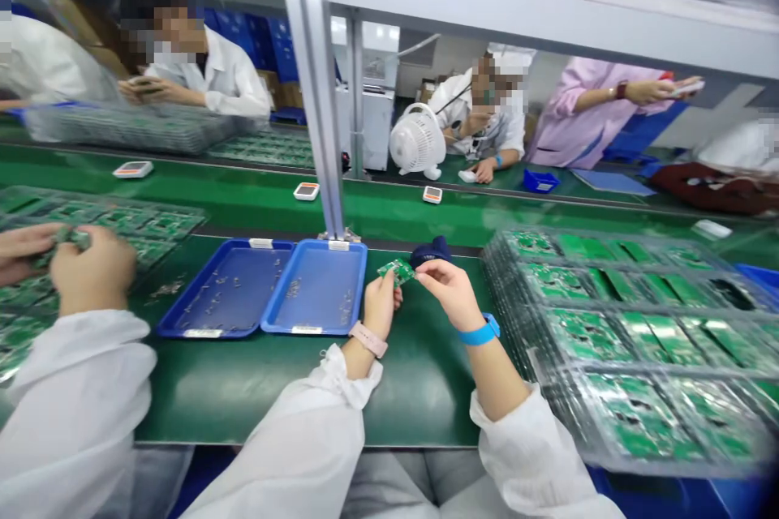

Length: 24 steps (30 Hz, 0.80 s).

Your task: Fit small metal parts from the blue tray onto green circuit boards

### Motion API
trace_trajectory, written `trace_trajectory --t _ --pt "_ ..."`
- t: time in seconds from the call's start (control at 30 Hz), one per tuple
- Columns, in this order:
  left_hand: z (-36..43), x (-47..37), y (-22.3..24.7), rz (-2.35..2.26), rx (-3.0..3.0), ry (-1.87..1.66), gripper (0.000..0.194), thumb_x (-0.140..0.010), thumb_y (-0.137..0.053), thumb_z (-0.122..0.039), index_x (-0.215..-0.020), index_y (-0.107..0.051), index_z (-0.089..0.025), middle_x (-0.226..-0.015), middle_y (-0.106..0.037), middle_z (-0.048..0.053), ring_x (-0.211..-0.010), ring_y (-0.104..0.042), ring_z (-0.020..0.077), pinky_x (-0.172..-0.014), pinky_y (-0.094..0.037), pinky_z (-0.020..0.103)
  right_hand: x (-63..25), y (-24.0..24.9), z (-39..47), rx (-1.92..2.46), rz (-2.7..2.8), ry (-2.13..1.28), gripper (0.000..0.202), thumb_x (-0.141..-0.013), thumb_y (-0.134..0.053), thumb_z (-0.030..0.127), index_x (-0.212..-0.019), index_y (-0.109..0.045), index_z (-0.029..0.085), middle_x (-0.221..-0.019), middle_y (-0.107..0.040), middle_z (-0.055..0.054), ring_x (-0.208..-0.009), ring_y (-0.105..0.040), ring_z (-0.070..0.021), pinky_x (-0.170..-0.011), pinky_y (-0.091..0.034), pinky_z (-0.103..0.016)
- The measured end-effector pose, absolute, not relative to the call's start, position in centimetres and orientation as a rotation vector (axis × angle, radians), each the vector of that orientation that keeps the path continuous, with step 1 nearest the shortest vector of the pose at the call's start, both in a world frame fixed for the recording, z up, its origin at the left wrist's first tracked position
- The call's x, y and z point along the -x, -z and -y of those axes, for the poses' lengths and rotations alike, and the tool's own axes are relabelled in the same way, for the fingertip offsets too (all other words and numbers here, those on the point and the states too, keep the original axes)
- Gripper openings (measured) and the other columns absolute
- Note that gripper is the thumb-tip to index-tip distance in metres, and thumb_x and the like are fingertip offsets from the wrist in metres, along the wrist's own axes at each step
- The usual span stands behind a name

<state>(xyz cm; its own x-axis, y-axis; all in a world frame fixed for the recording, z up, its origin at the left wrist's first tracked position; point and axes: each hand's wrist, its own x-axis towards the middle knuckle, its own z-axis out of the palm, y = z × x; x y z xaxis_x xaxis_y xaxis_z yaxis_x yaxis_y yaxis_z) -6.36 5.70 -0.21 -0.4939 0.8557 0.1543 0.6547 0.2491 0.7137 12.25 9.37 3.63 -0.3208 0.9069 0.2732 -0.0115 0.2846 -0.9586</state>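
My left hand (380, 306), with a pink band at the wrist, grips a small green circuit board (398, 269) tilted above the bench. My right hand (451, 292), wearing a blue wrist strap, has thumb and fingertips pinched together at the board's right edge. What sits between those fingertips is too small to make out. Just behind the hands lies a dark blue rounded object (431, 250). Left of my left hand is a blue tray (363, 259) with small loose parts in it. Another blue tray (167, 327) of small parts adjoins it.
Stacked clear plastic trays (517, 292) of green boards stand close on my right. At left, a co-worker's hands (91, 268) hold a part over more board trays (176, 219). A metal post (316, 97) rises behind the blue trays. A green belt (377, 215) runs beyond.
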Motion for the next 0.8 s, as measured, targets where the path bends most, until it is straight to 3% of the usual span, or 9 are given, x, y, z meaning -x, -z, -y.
trace_trajectory --t 0.1,0.27,0.8 --pt "-6.3 1.2 1.8 -1.736 -1.069 -1.346 0.052 -0.093 -0.036 -0.057 -0.062 -0.056 -0.020 -0.058 -0.058 0.007 -0.048 -0.057 0.0157 -0.044 -0.047 0.028 -14.6 -1.7 -9.9 0.949 1.618 -1.032 0.015 -0.078 -0.069 0.032 -0.085 -0.070 0.019 -0.087 -0.073 -0.005 -0.081 -0.067 -0.0188 -0.079 -0.053 -0.034" --pt "-6.1 1.1 1.5 -1.357 -0.800 -1.471 0.046 -0.078 -0.061 -0.056 -0.055 -0.049 -0.017 -0.050 -0.050 0.002 -0.040 -0.045 0.0091 -0.038 -0.034 0.021 -14.8 -0.7 -9.8 0.999 1.724 -0.787 0.012 -0.082 -0.062 0.026 -0.087 -0.071 0.020 -0.090 -0.073 -0.005 -0.085 -0.066 -0.0189 -0.083 -0.052 -0.034" --pt "-6.2 1.0 1.3 -1.226 -0.729 -1.427 0.042 -0.081 -0.059 -0.040 -0.048 -0.044 -0.018 -0.044 -0.041 0.000 -0.037 -0.037 0.0080 -0.038 -0.027 0.023 -14.8 0.0 -10.3 1.009 1.873 -0.694 0.011 -0.086 -0.059 0.020 -0.086 -0.070 0.021 -0.090 -0.072 -0.003 -0.090 -0.063 -0.0185 -0.086 -0.049 -0.033"
